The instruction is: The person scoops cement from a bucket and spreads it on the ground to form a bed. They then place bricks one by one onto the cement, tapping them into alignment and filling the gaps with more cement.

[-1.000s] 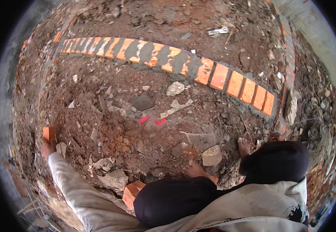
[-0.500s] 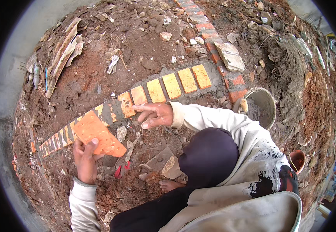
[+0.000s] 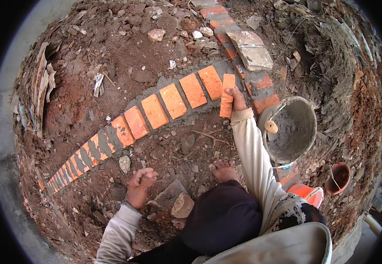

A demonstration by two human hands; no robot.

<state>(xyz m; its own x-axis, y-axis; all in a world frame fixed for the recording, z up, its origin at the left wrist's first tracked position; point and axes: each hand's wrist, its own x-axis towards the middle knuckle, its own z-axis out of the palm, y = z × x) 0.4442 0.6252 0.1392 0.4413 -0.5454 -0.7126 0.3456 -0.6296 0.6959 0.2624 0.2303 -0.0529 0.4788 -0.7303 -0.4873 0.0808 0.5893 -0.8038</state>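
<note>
My right hand (image 3: 238, 99) grips an orange brick (image 3: 227, 97) and holds it on its narrow side at the right end of a row of laid bricks. That brick stands beside the last flat brick (image 3: 210, 82), close to the corner with another brick course. Lower down, over the soil, my left hand (image 3: 140, 188) has its fingers curled together and nothing visible in them. Several spaced bricks (image 3: 154, 111) lie flat on grey mortar, and farther left the row (image 3: 85, 156) has mortar in its joints.
A bucket of wet mortar (image 3: 293, 132) with a wooden-handled tool (image 3: 271, 126) stands right of my right arm. A flat stone slab (image 3: 252, 50) rests by the corner course (image 3: 261, 83). Nearby are an orange container (image 3: 306, 193), a reddish-brown pot (image 3: 338, 177) and a loose stone (image 3: 182, 205).
A brick was in my left hand; that hand is now without it and lower right. My right hand, earlier open over the row, has moved right and holds a brick. The view has shifted right.
</note>
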